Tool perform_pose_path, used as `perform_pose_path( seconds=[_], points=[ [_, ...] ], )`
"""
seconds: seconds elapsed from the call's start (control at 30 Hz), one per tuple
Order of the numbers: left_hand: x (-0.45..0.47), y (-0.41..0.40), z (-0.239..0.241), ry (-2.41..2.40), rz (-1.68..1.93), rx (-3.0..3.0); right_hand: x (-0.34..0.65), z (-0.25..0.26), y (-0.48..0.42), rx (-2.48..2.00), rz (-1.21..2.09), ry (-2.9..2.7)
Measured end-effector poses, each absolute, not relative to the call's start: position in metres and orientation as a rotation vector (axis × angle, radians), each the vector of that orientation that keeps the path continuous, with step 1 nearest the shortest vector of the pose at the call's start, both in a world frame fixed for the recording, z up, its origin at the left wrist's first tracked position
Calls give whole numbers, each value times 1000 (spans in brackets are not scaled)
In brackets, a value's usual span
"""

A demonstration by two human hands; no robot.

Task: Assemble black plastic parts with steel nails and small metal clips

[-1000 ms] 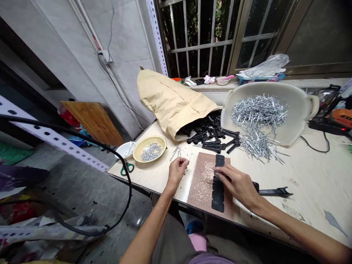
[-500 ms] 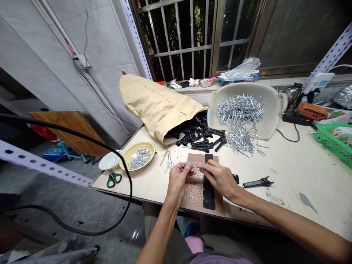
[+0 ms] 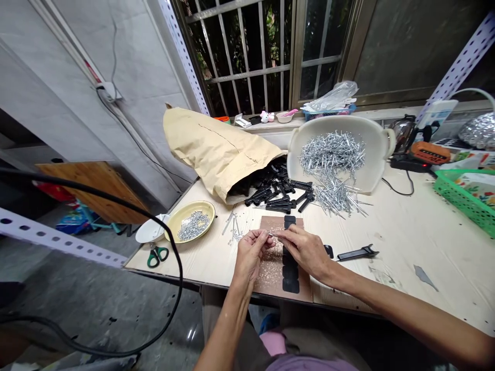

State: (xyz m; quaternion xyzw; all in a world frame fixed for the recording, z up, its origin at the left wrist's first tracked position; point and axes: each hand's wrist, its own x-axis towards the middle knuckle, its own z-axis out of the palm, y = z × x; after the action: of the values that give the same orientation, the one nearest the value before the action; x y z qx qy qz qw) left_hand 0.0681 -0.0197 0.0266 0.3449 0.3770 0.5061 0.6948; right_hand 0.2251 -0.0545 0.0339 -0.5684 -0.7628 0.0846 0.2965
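Left hand (image 3: 250,253) and right hand (image 3: 308,251), apart one second earlier, now meet above the brown rectangular board (image 3: 269,281), fingertips of both pinched around a small silvery metal piece (image 3: 270,234), form unclear, suggesting joint two-handed work on it.

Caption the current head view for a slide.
Left hand and right hand meet at a tiny silvery piece over a brown board; yellow dish at left, basin of metal pins behind.

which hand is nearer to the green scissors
Left. The left hand is to the right of the green scissors, not touching them; the right hand is farther off to the same side, beyond the left hand.
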Motion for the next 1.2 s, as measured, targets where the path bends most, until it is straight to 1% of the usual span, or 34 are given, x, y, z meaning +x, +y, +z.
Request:
perform_pose_path(
  seconds=[0.47,0.7,0.87,1.07,1.2],
  points=[
    [70,-22,21,908,1147,927,229,33,-59,-1547,162,-2055],
    [72,-22,17,957,1116,993,230,31,-60,-1549,197,-2017],
    [76,-25,14,973,1191,1006,229,28,-59,-1557,193,-1989],
    [78,-26,12,932,1194,963,230,27,-58,-1494,294,-1958],
    [78,-26,10,936,1198,961,230,26,-57,-1503,218,-2022]
  ],
)
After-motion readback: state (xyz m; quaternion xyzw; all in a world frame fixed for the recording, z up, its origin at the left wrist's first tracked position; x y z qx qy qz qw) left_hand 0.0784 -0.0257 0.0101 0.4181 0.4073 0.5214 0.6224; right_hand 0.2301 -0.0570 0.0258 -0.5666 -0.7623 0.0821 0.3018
